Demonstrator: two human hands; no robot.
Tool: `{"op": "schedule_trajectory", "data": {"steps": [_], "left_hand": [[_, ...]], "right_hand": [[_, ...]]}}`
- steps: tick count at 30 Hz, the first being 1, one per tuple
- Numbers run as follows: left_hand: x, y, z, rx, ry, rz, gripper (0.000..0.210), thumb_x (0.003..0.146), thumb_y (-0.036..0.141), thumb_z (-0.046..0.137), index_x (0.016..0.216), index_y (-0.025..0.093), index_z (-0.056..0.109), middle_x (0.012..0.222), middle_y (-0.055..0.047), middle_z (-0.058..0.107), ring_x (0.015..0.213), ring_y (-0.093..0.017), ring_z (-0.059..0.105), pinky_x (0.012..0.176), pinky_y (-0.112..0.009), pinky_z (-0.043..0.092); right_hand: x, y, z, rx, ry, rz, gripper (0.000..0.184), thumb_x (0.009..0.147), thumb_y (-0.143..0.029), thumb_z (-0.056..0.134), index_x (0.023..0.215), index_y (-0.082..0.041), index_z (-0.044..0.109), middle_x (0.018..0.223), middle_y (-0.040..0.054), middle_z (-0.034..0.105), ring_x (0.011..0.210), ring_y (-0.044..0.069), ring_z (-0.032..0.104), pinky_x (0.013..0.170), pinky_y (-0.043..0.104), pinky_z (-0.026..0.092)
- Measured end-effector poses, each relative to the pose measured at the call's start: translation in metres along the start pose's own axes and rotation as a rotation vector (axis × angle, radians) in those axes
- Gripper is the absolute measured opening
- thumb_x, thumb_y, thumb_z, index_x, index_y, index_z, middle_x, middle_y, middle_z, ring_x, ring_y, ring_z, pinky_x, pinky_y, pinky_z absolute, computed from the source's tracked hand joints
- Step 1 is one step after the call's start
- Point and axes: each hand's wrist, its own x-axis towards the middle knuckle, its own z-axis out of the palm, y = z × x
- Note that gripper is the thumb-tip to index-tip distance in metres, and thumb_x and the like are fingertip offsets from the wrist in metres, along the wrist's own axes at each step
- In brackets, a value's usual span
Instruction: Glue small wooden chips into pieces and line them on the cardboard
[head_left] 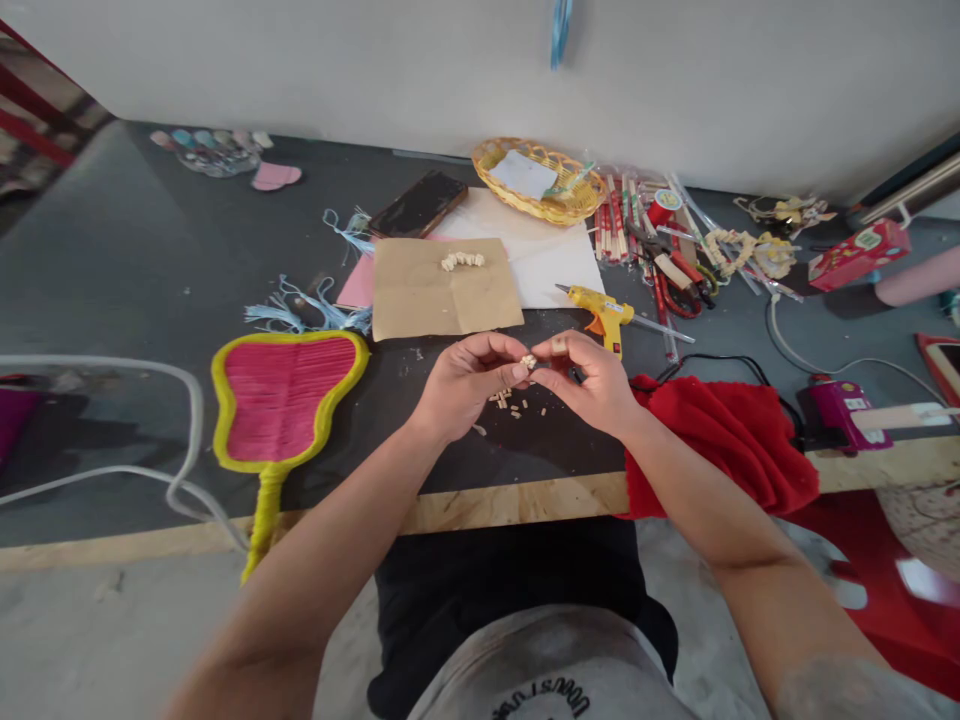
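Above the dark table, my left hand (pixel 472 385) and my right hand (pixel 591 385) meet, thumbs and fingers closed in a pinch. Between their fingertips is a small cluster of pale wooden bits (pixel 529 361), partly hidden by the fingers. Below the hands lie several loose short wooden pieces (pixel 515 411). Just beyond, a row of similar pale clusters (pixel 463 261) rests on a sheet of brown paper (pixel 420 300). A yellow hot glue gun (pixel 606 312) with a clear glue stick lies on its side, past my right hand.
A pink fan-shaped piece with yellow edging (pixel 291 400) lies left. Red cloth (pixel 720 440) hangs over the front edge at right. Behind are a phone (pixel 420 204), a wicker basket (pixel 536 205), scissors (pixel 679 290) and bundled sticks (pixel 611 220). A white cable (pixel 193 420) loops at left.
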Motion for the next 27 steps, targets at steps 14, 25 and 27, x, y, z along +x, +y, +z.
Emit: {"op": "schedule_trajectory", "data": {"steps": [14,25,27], "left_hand": [[0.0001,-0.0033,-0.0027,0.034,-0.001,0.008,0.019,0.064,0.021,0.087,0.077,0.017,0.074,0.070,-0.001,0.069,0.062,-0.009,0.063,0.060,-0.019,0.051],[0.0013,0.0000,0.0003,-0.029,0.034,0.043,0.019,0.065,0.024,0.087,0.079,0.018,0.075,0.072,-0.001,0.070,0.063,-0.010,0.064,0.063,-0.021,0.054],[0.0015,-0.0003,0.0000,-0.025,0.049,0.064,0.019,0.064,0.024,0.087,0.078,0.019,0.075,0.071,0.000,0.070,0.062,-0.010,0.064,0.062,-0.021,0.054]], "right_hand": [[0.0001,0.0008,0.0039,0.060,-0.009,0.047,0.014,0.090,-0.035,0.064,0.094,-0.021,0.066,0.093,0.0037,0.068,0.083,0.013,0.065,0.072,0.026,0.056],[-0.0025,0.0024,0.0051,0.230,-0.006,0.250,0.030,0.084,-0.045,0.069,0.102,-0.021,0.068,0.095,0.0046,0.074,0.083,0.016,0.069,0.075,0.031,0.058],[-0.0027,0.0020,0.0056,0.210,-0.008,0.277,0.025,0.086,-0.042,0.066,0.098,-0.021,0.070,0.091,0.0040,0.074,0.079,0.015,0.069,0.071,0.029,0.057]]}}
